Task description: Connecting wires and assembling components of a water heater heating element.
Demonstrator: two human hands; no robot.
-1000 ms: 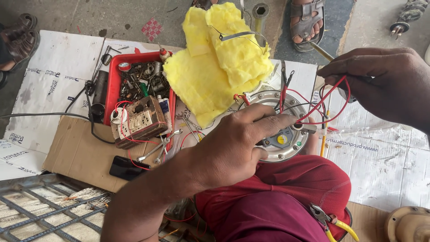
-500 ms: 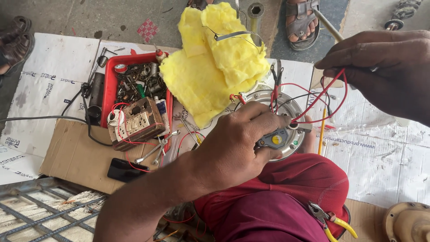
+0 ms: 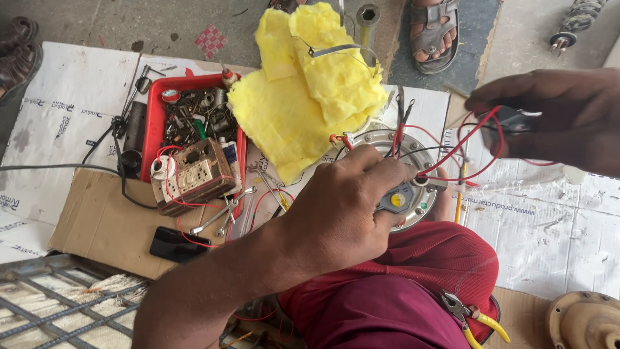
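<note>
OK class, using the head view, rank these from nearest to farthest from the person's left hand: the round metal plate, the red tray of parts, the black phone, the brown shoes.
1. Round metal plate: directly under the left hand.
2. Black phone: lower left, on cardboard.
3. Red tray: upper left; close to the phone's rank.
4. Brown shoes: far top-left corner.

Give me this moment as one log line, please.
left hand: pressing round metal plate | right hand: pinching red wires | nearby: yellow padding, red tray
</note>
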